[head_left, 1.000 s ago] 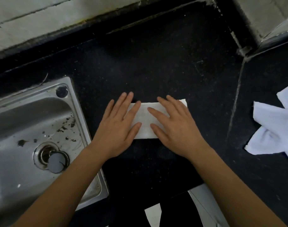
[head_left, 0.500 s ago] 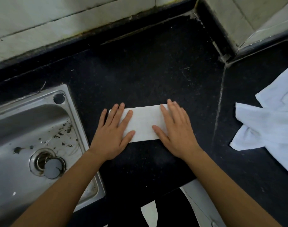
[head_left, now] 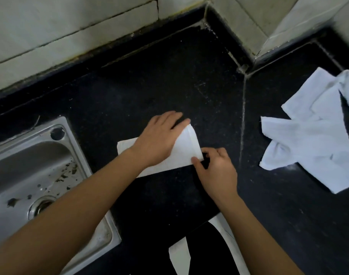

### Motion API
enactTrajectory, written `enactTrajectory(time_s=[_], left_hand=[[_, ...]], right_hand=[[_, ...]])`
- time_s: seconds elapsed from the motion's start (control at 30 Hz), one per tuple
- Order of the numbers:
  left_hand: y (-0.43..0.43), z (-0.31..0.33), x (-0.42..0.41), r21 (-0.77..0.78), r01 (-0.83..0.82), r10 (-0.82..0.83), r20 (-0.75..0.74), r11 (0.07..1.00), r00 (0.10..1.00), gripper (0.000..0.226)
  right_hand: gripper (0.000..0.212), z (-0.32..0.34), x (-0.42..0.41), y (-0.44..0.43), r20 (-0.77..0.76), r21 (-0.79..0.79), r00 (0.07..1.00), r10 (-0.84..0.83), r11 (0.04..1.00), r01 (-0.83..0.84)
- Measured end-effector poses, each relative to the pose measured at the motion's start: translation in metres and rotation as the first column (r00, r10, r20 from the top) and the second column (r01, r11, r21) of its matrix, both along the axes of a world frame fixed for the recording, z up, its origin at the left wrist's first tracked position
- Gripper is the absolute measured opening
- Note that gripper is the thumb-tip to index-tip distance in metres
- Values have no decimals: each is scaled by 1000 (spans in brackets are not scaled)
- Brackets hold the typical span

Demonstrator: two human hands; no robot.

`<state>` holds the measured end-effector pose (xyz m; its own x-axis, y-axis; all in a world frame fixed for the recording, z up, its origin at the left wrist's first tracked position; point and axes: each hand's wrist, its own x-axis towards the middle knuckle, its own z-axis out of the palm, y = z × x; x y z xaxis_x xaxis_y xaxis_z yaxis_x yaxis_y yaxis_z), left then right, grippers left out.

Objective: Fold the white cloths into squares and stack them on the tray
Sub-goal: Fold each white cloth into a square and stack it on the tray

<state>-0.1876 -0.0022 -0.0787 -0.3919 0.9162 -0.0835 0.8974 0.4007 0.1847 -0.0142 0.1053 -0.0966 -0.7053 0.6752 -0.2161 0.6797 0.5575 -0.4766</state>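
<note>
White folded cloth strip (head_left: 186,150) on the black stone counter (head_left: 149,86) is no longer pressed flat: your left hand (head_left: 159,139) and right hand (head_left: 217,169) now pinch its right-end corners, seemingly starting the squaring fold.

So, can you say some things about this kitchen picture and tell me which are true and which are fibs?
1. The sink is left of the folded cloth. True.
2. The right hand pinches a corner of the folded cloth. True.
3. The loose cloths are in the sink. False: they lie on the counter, off to the right.
4. The left hand is off the folded cloth. False: it rests on it.
</note>
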Motion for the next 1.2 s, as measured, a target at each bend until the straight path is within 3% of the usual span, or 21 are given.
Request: enactTrajectory(time_s=[0.07,0.13,0.23,0.37,0.43,0.5,0.6,0.67,0.73,0.8,0.93,1.03,1.13,1.2], left_hand=[[28,3,-2,-161,206,-207,8,965,978,78],[43,5,-3,-276,309,-324,-10,910,946,71],[49,5,-6,-227,352,-367,-24,908,930,55],[43,10,-11,-212,303,-303,32,929,952,31],[39,17,-16,-199,226,-208,105,954,972,29],[36,30,-22,-135,147,-123,169,980,978,28],[32,56,-36,8,21,-22,253,1000,967,17],[29,77,-45,149,-65,20,282,987,959,21],[26,102,-47,350,-144,39,291,926,956,32],[22,124,-44,531,-202,56,278,823,959,27],[1,128,-21,694,-208,128,167,689,978,20],[-27,90,5,676,-195,180,93,710,979,19],[-59,34,37,566,-109,131,2,817,991,14],[-81,0,61,465,-32,46,-18,885,999,12]], right_hand=[[30,1,-2,0,13,-62,999,-47,997,47],[25,3,-3,1,17,-96,998,-62,993,64],[16,6,-4,5,15,-139,997,-71,988,72],[15,16,-6,19,0,-364,993,-118,925,110],[26,22,-10,27,-24,-518,984,-178,844,140],[27,28,-18,39,-74,-562,978,-196,818,122],[8,48,-35,56,-179,-464,978,-106,886,11],[7,71,-47,68,-277,-326,961,-13,942,-80],[7,98,-56,75,-415,-198,909,47,970,-141],[6,123,-60,79,-556,-122,829,66,979,-161],[10,144,-49,71,-703,26,696,150,982,-185],[11,117,-29,55,-648,131,710,274,959,-250],[19,63,2,38,-413,136,799,436,897,-419],[24,28,27,26,-259,131,797,546,837,-531]])
